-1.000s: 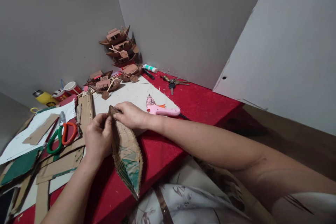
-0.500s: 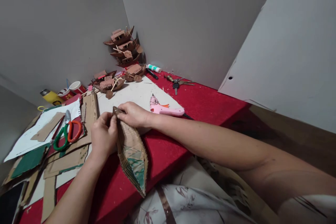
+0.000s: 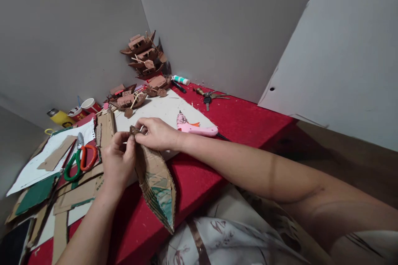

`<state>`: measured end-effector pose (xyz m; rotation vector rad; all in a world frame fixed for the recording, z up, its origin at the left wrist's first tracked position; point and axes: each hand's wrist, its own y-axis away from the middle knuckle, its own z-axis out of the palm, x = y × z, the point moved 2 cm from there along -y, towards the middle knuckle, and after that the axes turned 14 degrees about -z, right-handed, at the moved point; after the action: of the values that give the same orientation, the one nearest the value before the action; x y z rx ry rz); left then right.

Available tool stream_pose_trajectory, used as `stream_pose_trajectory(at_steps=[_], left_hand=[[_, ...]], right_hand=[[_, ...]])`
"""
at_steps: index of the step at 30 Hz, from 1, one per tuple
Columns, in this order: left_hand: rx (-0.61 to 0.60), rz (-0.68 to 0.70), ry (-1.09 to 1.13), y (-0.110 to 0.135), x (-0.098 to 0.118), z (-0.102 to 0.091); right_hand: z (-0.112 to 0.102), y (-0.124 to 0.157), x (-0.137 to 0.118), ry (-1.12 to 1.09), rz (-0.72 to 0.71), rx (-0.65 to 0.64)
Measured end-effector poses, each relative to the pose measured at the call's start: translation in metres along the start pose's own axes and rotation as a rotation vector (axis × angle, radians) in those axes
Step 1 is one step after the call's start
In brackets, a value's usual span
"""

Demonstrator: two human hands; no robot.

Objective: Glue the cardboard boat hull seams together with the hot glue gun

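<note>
A boat-shaped cardboard hull (image 3: 157,176), brown with green patches, slants from both hands down toward the table's front edge. My left hand (image 3: 120,159) pinches its far pointed tip from the left side. On the other side of that tip, my right hand (image 3: 155,132) grips the hull with fingers curled, thumb pressing near the end. The fingers hide part of the tip. Beyond my right wrist lies a pink glue gun (image 3: 199,129) on its side, its nozzle pointing away.
Scissors (image 3: 81,161) with green and orange handles rest on paper and cardboard pieces (image 3: 77,194) at left. Small cardboard boats (image 3: 143,56) are stacked in the corner. Paper cups (image 3: 91,105), a yellow bottle (image 3: 59,116), keys (image 3: 207,100) and a glue tube (image 3: 180,80) stand or lie farther back.
Both hands still hold the hull by its far tip, which has shifted slightly left. The whole view has also moved a little.
</note>
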<state>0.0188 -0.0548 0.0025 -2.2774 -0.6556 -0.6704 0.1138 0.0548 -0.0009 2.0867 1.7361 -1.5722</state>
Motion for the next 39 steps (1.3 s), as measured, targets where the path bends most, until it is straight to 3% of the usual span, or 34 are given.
stream_pose_trajectory(at_steps=[7, 13, 22, 39], left_hand=[[0.06, 0.01, -0.041, -0.001, 0.0, -0.003], [-0.088, -0.152, 0.081, -0.006, 0.001, -0.011], [0.058, -0.017, -0.011, -0.001, 0.002, -0.005], [0.078, 0.004, -0.013, 0.001, 0.002, -0.001]], right_hand=[[-0.001, 0.0, 0.001, 0.096, -0.068, -0.037], [-0.002, 0.002, -0.004, 0.147, -0.066, -0.08], [0.003, 0.002, -0.006, 0.115, -0.086, -0.072], [0.005, 0.003, -0.003, 0.124, -0.142, -0.035]])
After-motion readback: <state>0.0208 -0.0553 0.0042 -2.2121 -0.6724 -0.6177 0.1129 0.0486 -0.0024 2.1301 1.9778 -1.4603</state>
